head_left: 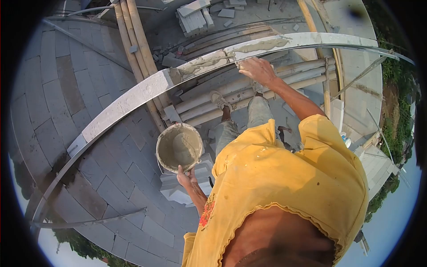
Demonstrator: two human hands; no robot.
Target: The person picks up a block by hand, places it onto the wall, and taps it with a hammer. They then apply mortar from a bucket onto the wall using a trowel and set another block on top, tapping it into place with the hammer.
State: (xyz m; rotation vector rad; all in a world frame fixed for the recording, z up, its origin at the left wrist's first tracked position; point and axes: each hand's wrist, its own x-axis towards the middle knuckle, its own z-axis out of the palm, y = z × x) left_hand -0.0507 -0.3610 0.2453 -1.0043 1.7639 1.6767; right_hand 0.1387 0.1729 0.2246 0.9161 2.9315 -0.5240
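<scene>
My left hand (187,177) grips the rim of a mortar bucket (162,153), tilted so that grey wet mortar (184,144) shows inside. My right hand (258,70) is at the near edge of a narrow course of pale blocks (129,100), its fingers curled; what they hold, if anything, is hidden. Wet mortar (202,64) lies in uneven patches along the top of the blocks, to the left of and beyond that hand. A gap in the smooth block top, filled with mortar, is just left of the hand.
Bamboo poles (138,44) stand at the left, and more poles (213,107) lie beneath my feet as a platform. Stacked white blocks (193,20) sit below on the far floor. Block walls (66,89) rise at the left. Pale blocks (178,189) lie under the bucket.
</scene>
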